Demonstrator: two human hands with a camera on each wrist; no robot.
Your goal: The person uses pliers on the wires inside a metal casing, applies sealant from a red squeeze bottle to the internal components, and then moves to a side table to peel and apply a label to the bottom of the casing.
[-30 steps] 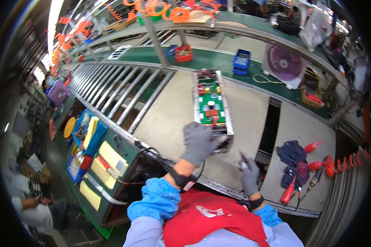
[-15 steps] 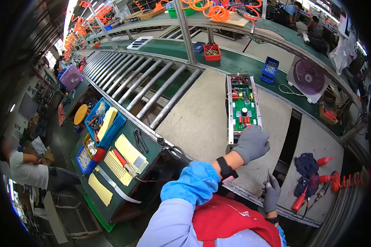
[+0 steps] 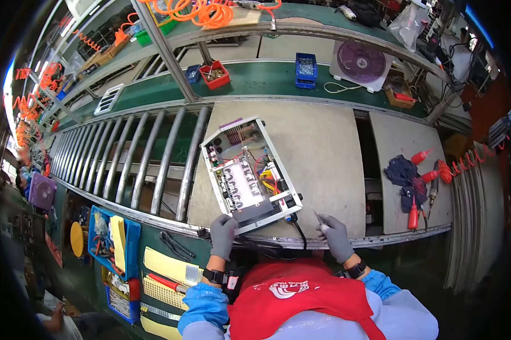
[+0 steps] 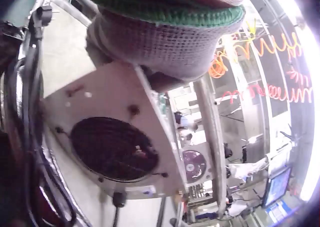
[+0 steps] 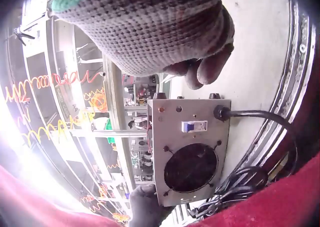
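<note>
An open metal equipment case [image 3: 265, 144] lies at an angle on the bench board, with coils, wires and components showing inside. My gloved left hand [image 3: 222, 235] grips its near left corner. In the left wrist view, the case's end panel [image 4: 110, 94] with a round black fan grille shows below that glove. A black power cord [image 5: 255, 113] leaves this panel beside a small white switch [image 5: 194, 126]. To the right of the case, my gloved right hand [image 3: 339, 241] pinches a thin pointed tool [image 3: 316, 215], apart from the case; its exact kind I cannot tell.
Metal rollers [image 3: 144, 164] run off to the left. A blue tray of tools [image 3: 132, 238] and yellow sheets [image 3: 167, 263] lie at the near left. Rightward are red-handled tools [image 3: 413, 215] and a dark cloth [image 3: 403, 173]. A purple fan [image 3: 362, 61] and a red bin [image 3: 226, 79] stand behind.
The case has turned from a narrow side with a green circuit board to its wide open side, and sits further left in view. My left hand has shifted to its near left corner.
</note>
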